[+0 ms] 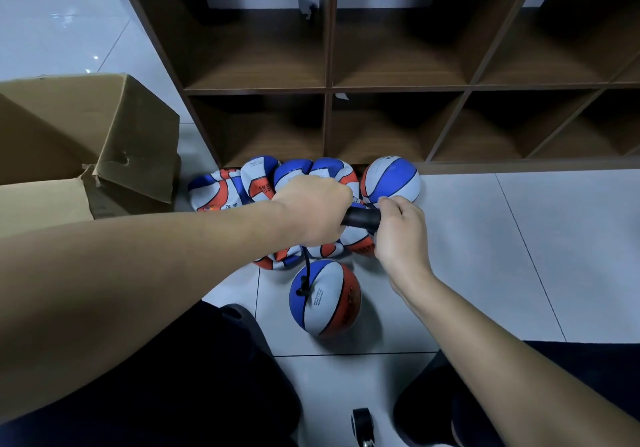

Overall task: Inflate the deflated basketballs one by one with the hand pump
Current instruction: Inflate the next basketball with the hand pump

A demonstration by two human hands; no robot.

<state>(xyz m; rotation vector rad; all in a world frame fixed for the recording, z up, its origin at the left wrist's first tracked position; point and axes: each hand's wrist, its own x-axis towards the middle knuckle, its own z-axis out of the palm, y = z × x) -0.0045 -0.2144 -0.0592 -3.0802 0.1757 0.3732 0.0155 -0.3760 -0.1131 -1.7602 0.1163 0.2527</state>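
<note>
Basketball point(325, 297), round and glossy, takes pump's point(362, 219) black hose point(305, 270).

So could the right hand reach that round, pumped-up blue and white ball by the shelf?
Probably yes: the right hand hovers just in front of the round blue and white ball, nothing between, but it grips the black pump.

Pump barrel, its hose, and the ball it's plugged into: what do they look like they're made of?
Pump barrel: smooth black plastic, probably; soft sheen between the left hand and right hand. Hose: thin black rubber or soft plastic, judging by its curve. Ball: rubber or synthetic leather in blue, white and orange panels with a matte look; the pictures cannot settle which.
</note>
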